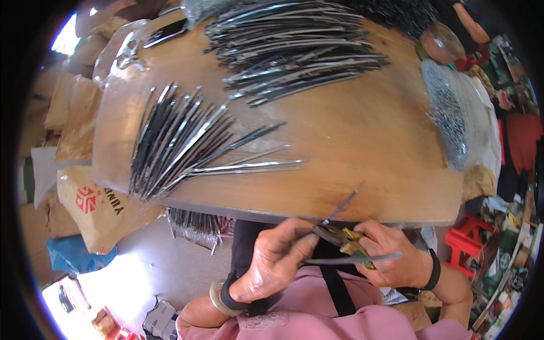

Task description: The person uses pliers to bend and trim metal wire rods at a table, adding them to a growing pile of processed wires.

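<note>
My left hand [275, 256] is closed, its thumb and fingers pinching a thin dark strip [344, 202] that points up past the table's near edge. My right hand [396, 258] grips pliers [352, 242] with yellow handles, their dark jaws right at my left fingertips, against the strip. A flat grey strip [345, 260] crosses below the pliers, from near my left fingers to my right hand; whether it is part of the same strip I cannot tell. Both hands are just off the table edge, above my lap.
On the wooden table [362, 136] lie a fanned pile of dark strips [181, 141] and a larger pile [294, 48] farther back. A clear bag of small metal pieces [447, 113] lies at the right. Scissors [130, 55] rest at the far left. A red stool [467, 241] stands right.
</note>
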`<move>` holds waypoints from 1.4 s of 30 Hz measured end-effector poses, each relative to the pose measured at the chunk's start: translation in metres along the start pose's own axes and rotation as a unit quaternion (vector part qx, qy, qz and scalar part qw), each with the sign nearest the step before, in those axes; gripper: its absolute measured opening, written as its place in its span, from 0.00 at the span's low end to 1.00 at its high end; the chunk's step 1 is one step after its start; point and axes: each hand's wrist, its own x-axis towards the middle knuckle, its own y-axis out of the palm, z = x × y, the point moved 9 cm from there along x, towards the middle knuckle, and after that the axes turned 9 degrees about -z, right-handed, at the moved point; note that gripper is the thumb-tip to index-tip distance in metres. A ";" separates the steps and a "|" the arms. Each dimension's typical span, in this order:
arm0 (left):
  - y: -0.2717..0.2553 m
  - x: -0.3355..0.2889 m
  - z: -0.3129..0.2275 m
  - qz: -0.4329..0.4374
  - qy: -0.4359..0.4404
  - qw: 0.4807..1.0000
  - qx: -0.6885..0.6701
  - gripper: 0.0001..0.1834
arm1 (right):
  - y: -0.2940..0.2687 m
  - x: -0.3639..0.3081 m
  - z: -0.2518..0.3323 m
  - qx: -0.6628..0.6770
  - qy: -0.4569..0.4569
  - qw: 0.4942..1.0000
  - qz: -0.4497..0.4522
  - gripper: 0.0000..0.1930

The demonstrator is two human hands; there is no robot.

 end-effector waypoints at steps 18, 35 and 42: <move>-0.066 0.039 -0.112 -0.160 0.365 0.626 0.670 0.22 | -0.063 -0.032 -0.070 0.107 0.163 0.949 -0.250 0.17; 0.039 0.136 -0.176 -0.068 0.490 0.687 0.532 0.08 | -0.212 0.003 -0.119 0.036 0.139 0.884 -0.445 0.07; 0.055 0.174 -0.161 -0.073 0.461 0.642 0.608 0.06 | -0.209 0.032 -0.127 -0.179 0.066 0.931 -0.312 0.05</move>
